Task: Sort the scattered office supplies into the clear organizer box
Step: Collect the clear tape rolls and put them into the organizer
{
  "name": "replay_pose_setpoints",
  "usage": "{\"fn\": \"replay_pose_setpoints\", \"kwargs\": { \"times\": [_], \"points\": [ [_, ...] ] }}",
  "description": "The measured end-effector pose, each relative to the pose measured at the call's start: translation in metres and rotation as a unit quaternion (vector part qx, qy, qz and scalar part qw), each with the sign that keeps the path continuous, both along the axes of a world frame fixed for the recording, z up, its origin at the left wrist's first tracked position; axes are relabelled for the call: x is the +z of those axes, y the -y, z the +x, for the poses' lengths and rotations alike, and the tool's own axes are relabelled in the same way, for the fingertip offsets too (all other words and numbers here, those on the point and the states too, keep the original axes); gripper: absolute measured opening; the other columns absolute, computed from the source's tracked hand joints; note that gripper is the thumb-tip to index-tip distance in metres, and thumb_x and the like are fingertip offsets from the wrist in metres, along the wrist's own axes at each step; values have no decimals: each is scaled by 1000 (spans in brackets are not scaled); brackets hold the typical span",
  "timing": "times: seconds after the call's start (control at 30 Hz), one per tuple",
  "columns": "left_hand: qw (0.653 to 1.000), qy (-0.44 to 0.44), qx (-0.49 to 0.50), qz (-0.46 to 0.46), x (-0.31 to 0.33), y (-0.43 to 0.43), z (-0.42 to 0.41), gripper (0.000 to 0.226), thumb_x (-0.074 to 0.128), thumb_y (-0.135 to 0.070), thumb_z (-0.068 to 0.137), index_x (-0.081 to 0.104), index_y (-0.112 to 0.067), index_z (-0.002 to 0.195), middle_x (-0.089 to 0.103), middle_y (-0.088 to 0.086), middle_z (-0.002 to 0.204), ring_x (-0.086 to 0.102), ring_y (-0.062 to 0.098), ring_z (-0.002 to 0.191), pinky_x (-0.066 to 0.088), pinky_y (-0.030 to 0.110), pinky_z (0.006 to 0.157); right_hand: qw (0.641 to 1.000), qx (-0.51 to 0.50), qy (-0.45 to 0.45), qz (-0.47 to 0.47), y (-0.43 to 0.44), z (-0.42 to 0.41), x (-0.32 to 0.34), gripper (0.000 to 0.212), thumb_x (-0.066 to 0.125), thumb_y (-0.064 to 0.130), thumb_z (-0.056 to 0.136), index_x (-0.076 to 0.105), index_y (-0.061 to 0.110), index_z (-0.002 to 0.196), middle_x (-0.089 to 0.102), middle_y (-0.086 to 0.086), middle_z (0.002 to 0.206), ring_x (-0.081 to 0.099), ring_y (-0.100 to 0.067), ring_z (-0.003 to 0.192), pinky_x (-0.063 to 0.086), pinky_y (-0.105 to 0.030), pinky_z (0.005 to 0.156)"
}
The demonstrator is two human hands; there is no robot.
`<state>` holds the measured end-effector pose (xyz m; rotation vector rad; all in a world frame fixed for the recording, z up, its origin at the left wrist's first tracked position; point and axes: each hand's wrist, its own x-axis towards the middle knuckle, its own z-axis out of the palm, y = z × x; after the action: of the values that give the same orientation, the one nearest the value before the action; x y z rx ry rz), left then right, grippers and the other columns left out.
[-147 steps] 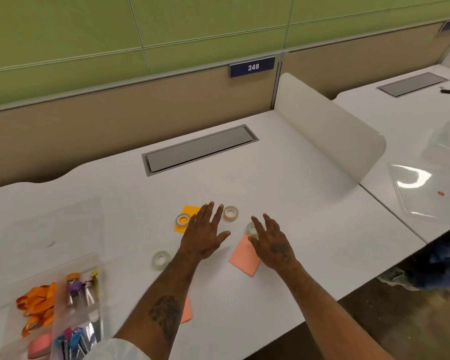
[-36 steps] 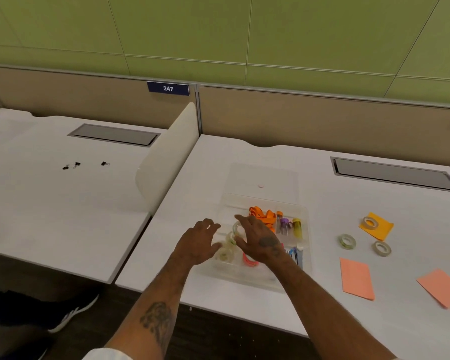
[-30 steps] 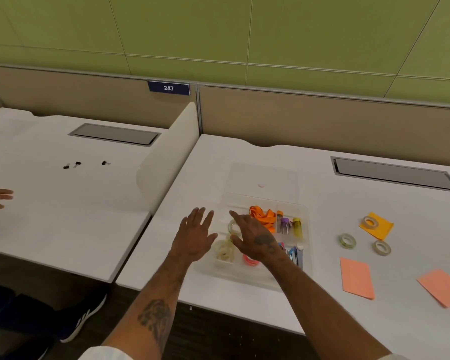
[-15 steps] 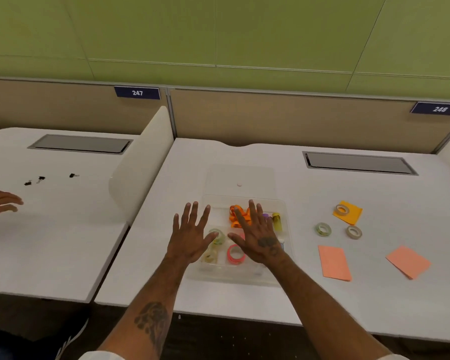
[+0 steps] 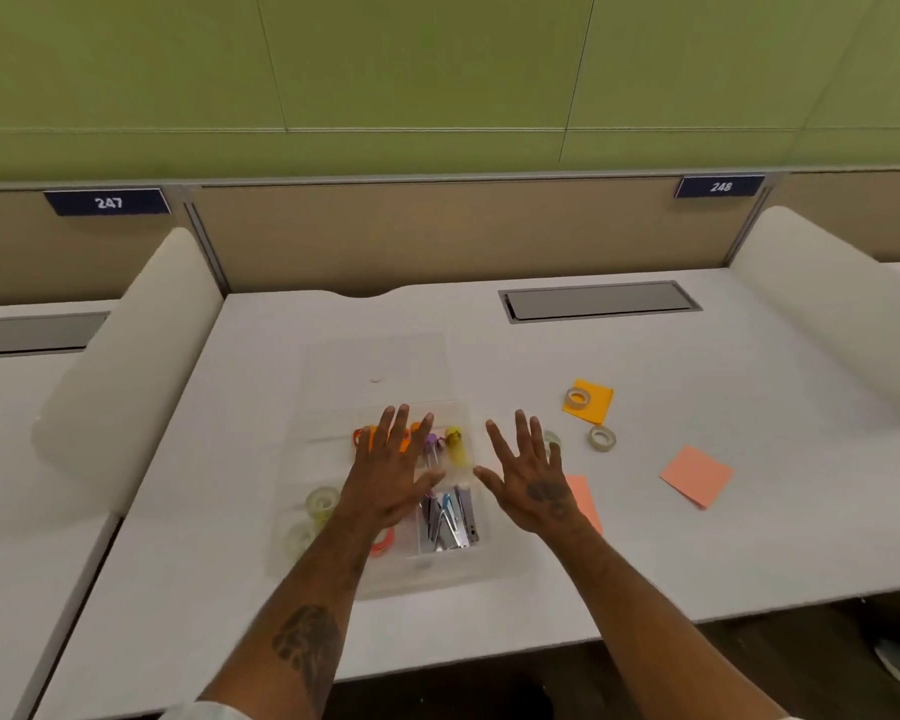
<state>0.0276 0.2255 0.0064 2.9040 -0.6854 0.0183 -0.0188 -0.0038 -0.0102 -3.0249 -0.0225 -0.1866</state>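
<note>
The clear organizer box lies on the white desk in front of me. In it are two clear tape rolls at the left, a pink tape roll, staplers or clips, small bottles and orange items. My left hand hovers flat over the box, fingers spread, empty. My right hand hovers just right of the box, also spread and empty. To the right lie a tape roll on an orange note, another tape roll, and two salmon notes.
The box's clear lid lies behind it. White curved dividers stand at the left and right desk edges. A grey cable hatch sits at the back. The desk's front edge runs below my forearms.
My view has swung right and both hands moved right with it. The right hand has left the box and now hovers beside it. Both hands remain spread and empty.
</note>
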Motion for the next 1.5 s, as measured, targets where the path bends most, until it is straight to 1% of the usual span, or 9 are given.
{"fn": "replay_pose_setpoints", "kwargs": {
  "times": [0.3, 0.5, 0.67, 0.73, 1.0, 1.13, 1.23, 1.37, 1.5],
  "points": [
    [999, -26, -20, 19, -9, 110, 32, 76, 14, -70, 90, -14, -35, 151, -18, 4, 160, -20, 23, 147, -5, 48, 118, 1000, -13, -17, -10, 111, 22, -19, 67, 23, 62, 95, 36, 22, 146, 32, -24, 150, 34, -43, 136, 43, -60, 92],
    [998, -53, -25, 12, -22, 168, 46, 76, 19, -69, 92, -14, -34, 151, -14, 6, 161, -17, 22, 148, 0, 46, 119, 998, -19, -55, 7, 168, 36, -33, 67, 24, 62, 93, 46, 19, 140, 39, -26, 146, 42, -43, 131, 50, -56, 84],
    [996, -82, -30, -17, -34, 194, 46, 78, 20, -69, 90, -7, -31, 153, -12, 5, 162, -11, 23, 149, 5, 46, 119, 997, 4, -62, 41, 195, 43, -47, 65, 68, 42, 80, 49, 15, 135, 43, -27, 142, 53, -45, 119, 55, -52, 79],
    [995, -92, -27, -8, -40, 201, 47, 80, 18, -70, 88, -7, -31, 152, -11, 5, 162, -9, 23, 149, 7, 45, 119, 998, 9, -53, 40, 200, 45, -51, 66, 77, 36, 74, 55, 14, 132, 46, -26, 140, 57, -44, 113, 55, -49, 78],
    [991, -127, -43, 27, -44, 215, 53, 89, 5, -73, 77, -1, -28, 154, -3, 6, 163, 2, 26, 149, 17, 45, 118, 999, 13, -34, 39, 205, 51, -63, 53, 79, 26, 73, 63, 16, 123, 57, -21, 128, 61, -38, 105, 56, -45, 69],
    [989, -135, -41, 40, -45, 214, 61, 77, 32, -63, 94, 4, -24, 155, 3, 6, 162, 8, 27, 148, 23, 44, 115, 998, 22, -21, 63, 205, 56, -62, 47, 77, 22, 73, 65, 15, 117, 64, -13, 110, 62, -35, 95, 56, -40, 60],
    [989, -129, -43, 51, -45, 216, 65, 74, 38, -59, 95, 9, -26, 154, 15, 7, 159, 23, 27, 141, 36, 43, 105, 998, 19, 14, 65, 206, 63, -54, 50, 76, 29, 71, 64, 13, 117, 64, -10, 99, 60, -33, 87, 52, -35, 58],
    [987, -147, -46, 41, -43, 222, 65, 71, 44, -60, 92, 19, -32, 152, 28, 6, 147, 44, 28, 124, 46, 39, 91, 996, 4, 61, 61, 206, 72, -42, 54, 73, 35, 75, 59, 15, 123, 61, -11, 101, 57, -30, 85, 50, -33, 59],
    [984, -164, -54, 52, -43, 229, 63, 70, 47, -58, 92, 20, -34, 151, 30, 6, 144, 47, 27, 121, 47, 39, 91, 996, -5, 62, 66, 209, 72, -35, 55, 70, 37, 79, 56, 16, 127, 59, -12, 105, 57, -29, 86, 52, -34, 61]
  ]
}}
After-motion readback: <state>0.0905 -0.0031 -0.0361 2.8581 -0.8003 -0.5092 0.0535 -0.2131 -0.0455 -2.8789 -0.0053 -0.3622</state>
